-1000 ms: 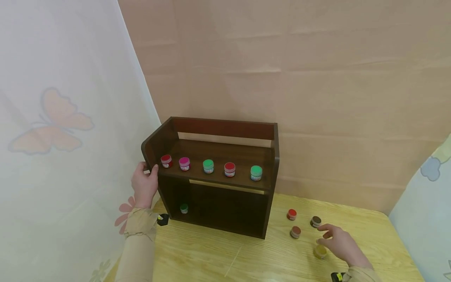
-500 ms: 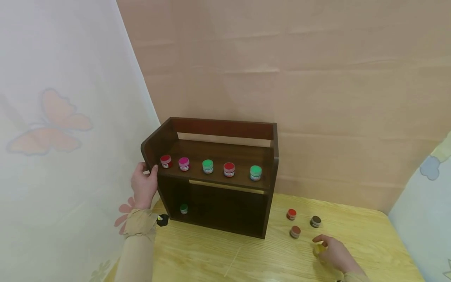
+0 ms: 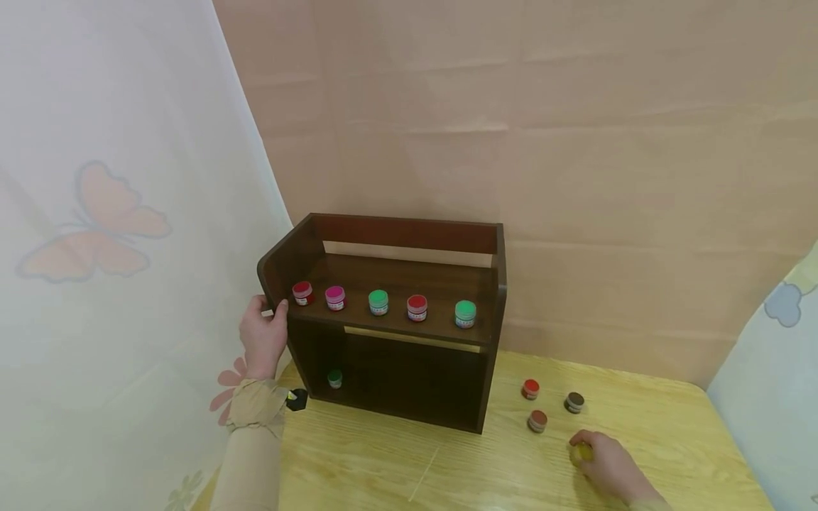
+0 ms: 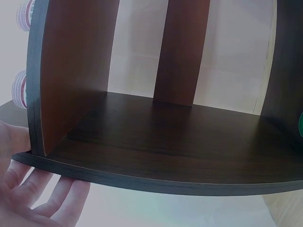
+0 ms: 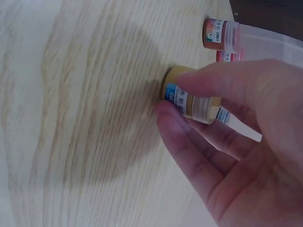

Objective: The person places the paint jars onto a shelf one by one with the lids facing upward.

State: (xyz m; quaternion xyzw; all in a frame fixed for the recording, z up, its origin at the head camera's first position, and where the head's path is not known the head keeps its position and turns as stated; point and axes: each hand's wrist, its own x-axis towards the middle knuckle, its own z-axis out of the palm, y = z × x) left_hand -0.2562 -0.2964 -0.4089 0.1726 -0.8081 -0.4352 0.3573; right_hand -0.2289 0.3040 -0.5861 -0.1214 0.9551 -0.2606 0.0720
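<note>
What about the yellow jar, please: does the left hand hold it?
No, the right hand pinches the yellow jar; the left hand grips the shelf.

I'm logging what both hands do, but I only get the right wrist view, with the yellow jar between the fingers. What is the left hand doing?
Observer: The left hand grips the left side of a dark shelf unit.

Operator: Where's the yellow jar relative to that unit?

Observer: To its right on the table, nearer the person.

Operator: Anything on the unit's lower level?

Observer: One green-lidded jar, near the left end.
</note>
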